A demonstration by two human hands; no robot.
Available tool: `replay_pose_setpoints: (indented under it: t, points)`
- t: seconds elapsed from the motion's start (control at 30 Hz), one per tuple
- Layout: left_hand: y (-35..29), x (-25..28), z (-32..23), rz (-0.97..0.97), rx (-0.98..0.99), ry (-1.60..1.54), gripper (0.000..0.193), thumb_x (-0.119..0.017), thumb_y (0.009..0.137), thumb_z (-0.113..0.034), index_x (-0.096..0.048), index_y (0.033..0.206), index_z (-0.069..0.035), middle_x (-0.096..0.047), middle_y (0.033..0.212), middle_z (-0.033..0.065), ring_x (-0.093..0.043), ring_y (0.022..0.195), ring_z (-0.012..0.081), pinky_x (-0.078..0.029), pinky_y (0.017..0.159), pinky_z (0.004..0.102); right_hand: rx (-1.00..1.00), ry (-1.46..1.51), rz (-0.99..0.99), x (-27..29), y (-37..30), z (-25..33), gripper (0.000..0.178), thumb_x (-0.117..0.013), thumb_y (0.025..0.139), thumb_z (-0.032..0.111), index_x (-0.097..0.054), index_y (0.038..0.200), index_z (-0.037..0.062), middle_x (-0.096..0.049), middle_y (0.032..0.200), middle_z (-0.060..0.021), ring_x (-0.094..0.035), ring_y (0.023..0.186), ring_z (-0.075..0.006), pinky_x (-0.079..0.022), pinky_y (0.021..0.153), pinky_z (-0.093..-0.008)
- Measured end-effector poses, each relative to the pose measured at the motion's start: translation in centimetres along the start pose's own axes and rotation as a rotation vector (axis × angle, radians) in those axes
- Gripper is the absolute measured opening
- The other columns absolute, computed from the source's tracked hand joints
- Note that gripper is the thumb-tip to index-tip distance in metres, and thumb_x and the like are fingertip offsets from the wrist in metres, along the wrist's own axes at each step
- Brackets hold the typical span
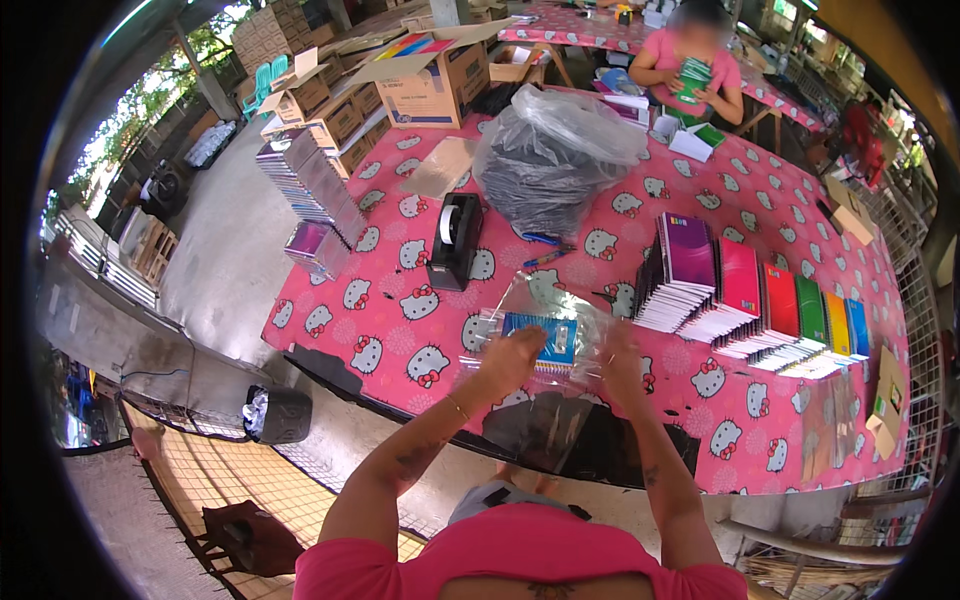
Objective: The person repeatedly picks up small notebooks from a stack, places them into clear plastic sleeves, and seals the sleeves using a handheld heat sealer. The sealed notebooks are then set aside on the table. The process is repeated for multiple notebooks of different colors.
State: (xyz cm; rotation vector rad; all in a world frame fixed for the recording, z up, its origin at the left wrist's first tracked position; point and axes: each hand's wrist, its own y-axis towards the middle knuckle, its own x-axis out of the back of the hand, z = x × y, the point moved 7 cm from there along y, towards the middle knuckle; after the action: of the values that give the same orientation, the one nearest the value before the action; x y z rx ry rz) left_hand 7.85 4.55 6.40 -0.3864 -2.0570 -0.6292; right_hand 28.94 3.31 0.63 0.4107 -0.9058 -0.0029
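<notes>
In front of me lies a small blue spiral notebook [568, 352] with a clear plastic bag [537, 296] spread about it. My left hand [513, 360] is closed at the notebook's left side, its fingers curled over the cover and the film. At the right, my right hand [620, 352] pinches the loose edge of the bag, a little apart from the notebook. Whether the notebook is fully inside the bag I cannot tell. Just beyond lie blue pens [546, 257], and a black tape dispenser [455, 245] stands to the left.
Rows of coloured spiral notebooks [690, 262] stand on the right of the pink tablecloth [400, 345]. Packed stacks [310, 190] rise at the left edge. A large bag of dark items [550, 165] sits at centre back, near cartons [430, 90]. Across the table a person [690, 65] holds green notebooks.
</notes>
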Motion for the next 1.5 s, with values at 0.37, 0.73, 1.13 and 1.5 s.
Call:
replay_pose_setpoints:
  t: [0.37,0.73,1.13,1.5]
  points:
    - [-1.7,-0.3,-1.0,-0.102,-0.099,0.05,0.043,-0.057,0.092,-0.013,-0.055,0.128,0.01,-0.058,0.131,0.0279,-0.055,0.126,0.04,-0.043,0.108,0.0474,0.323,-0.48,0.204,-1.2,1.8,10.1,0.061,-0.074,0.079,0.041,-0.06,0.127,0.0065,-0.061,0.118,-0.0063,-0.06,0.11,-0.0247,-0.039,0.1,-0.0445]
    - [0.6,10.5,25.3,-0.332,0.848,-0.623,0.024,-0.073,0.088,-0.02,-0.068,0.099,0.0,-0.065,0.086,0.014,-0.062,0.076,0.0256,-0.05,0.073,0.0378,0.3,-0.379,0.168,-0.6,2.0,10.8,0.053,-0.073,0.08,0.041,-0.064,0.122,0.01,-0.062,0.11,-0.0059,-0.063,0.1,-0.0253,-0.042,0.094,-0.0438]
    - [-5.1,9.1,25.6,-0.336,0.803,-0.024,0.02,-0.073,0.083,-0.021,-0.076,0.089,-0.002,-0.074,0.078,0.0113,-0.07,0.07,0.0162,-0.053,0.063,0.0325,0.337,-0.348,0.19,-0.1,2.2,10.6,0.049,-0.074,0.081,0.037,-0.062,0.117,0.0078,-0.061,0.119,-0.0079,-0.063,0.101,-0.0257,-0.044,0.093,-0.0406]
    - [2.0,0.3,2.0,0.169,0.679,0.099,0.04,-0.07,0.084,-0.041,-0.075,0.09,-0.002,-0.073,0.085,0.0213,-0.072,0.083,0.037,-0.056,0.075,0.0467,0.49,-0.27,0.092,0.1,2.0,9.5,0.044,-0.079,0.074,0.034,-0.061,0.104,0.0092,-0.059,0.11,-0.0065,-0.06,0.1,-0.0251,-0.044,0.088,-0.0403]
